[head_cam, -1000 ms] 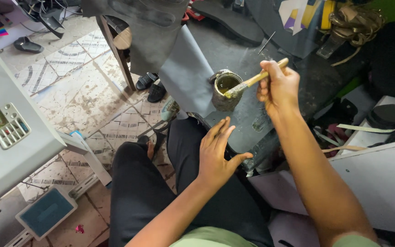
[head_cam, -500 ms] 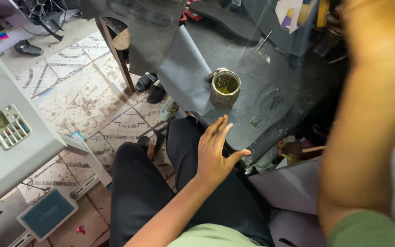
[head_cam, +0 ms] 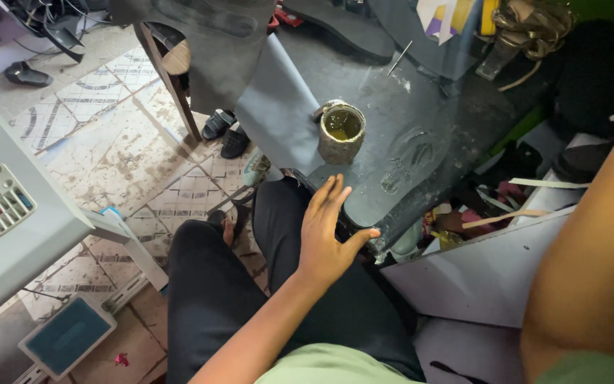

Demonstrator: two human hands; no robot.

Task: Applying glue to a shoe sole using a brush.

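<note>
Nearest the camera, a pale green shirt hem [head_cam: 335,366] sits at six o'clock, and above it the person's dark-trousered lap [head_cam: 250,299] fills the lower middle. The left hand [head_cam: 328,231] hangs over the right thigh with its fingers spread wide and holding nothing, the fingertips reaching toward twelve o'clock and stopping just at the near edge of the dark worktable [head_cam: 428,135]; the thumb points to three o'clock beside that edge. At four o'clock the right forearm [head_cam: 591,270] rises along the frame's right side; its hand is out of the picture, so its fingers cannot be told. A grey panel [head_cam: 463,277] slants below the table's near edge at four o'clock, with scraps and strips heaped between the two. At nine o'clock a grey machine housing [head_cam: 15,235] juts in, leaving a band of bare tiled floor [head_cam: 115,142] between it and the knees. Past the fingertips, at twelve o'clock, a crusted tin [head_cam: 341,134] of yellowish glue stands upright on the table, close to its left edge where a grey sheet [head_cam: 278,114] drapes over. The table surface right of the tin is bare up to a clutter at one o'clock. Farther off, black sandals [head_cam: 225,134] lie on the floor by a table leg [head_cam: 168,78].
</note>
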